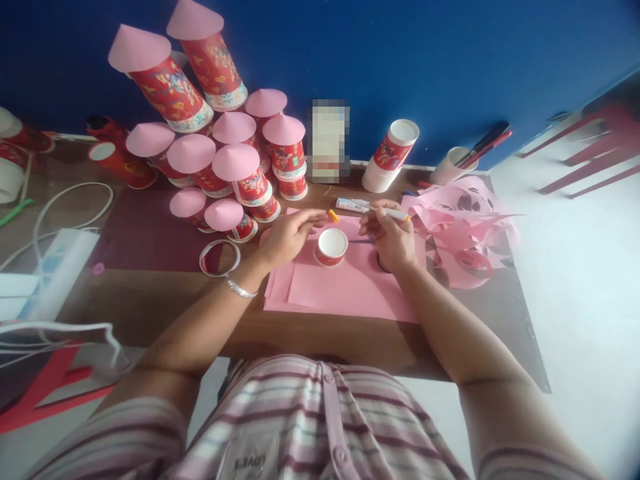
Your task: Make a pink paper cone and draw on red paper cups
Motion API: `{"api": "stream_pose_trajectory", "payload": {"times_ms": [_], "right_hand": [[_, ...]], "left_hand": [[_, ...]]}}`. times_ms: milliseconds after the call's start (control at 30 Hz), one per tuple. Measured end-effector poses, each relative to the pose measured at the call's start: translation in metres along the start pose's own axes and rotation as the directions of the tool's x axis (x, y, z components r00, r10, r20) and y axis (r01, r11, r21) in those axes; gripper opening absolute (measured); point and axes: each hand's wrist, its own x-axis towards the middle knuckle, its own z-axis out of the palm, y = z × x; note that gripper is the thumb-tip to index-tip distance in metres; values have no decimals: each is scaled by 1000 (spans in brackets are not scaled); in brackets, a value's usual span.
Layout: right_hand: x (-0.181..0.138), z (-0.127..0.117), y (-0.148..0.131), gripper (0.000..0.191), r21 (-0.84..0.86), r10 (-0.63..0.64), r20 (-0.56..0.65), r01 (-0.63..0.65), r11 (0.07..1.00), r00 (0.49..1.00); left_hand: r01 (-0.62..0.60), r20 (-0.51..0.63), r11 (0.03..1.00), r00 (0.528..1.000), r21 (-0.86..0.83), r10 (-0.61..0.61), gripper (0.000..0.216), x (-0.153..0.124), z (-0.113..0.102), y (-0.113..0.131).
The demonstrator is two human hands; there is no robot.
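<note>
My left hand [290, 235] pinches a small orange pen cap [333, 215] at its fingertips, just left of a red paper cup [331, 247]. The cup stands open side up on pink paper sheets [345, 290]. My right hand [391, 238] is closed on a white pen [385, 212] that lies across its fingers, to the right of the cup. A silver bracelet [241, 289] circles my left wrist.
Several red cups with pink cone lids [235, 167] are stacked at the back left. A tape roll [219, 258] lies left of the sheets. Pink paper scraps [463, 230] pile at the right. A cup with pens [453, 165] and a stacked cup pair [390, 155] stand against the blue wall.
</note>
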Motion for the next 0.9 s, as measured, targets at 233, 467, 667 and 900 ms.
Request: {"api": "stream_pose_trajectory", "payload": {"times_ms": [233,467,667,900], "right_hand": [[-18,18,10,28,-119,-11,61,18,993,998],[-32,31,4,20,-367,-227,50,229,902,973],[-34,30,-2,26,-456,-349,51,333,825,936],[-35,27,5,53,-610,-372,183,401,683,910]], "left_hand": [[-114,186,993,977,25,108,74,-36,10,8],[12,-29,956,999,-293,-22,62,-30,48,12],[142,18,673,982,-726,-187,40,-19,52,27],[189,95,569,977,-801,-192,44,-14,52,25]]}}
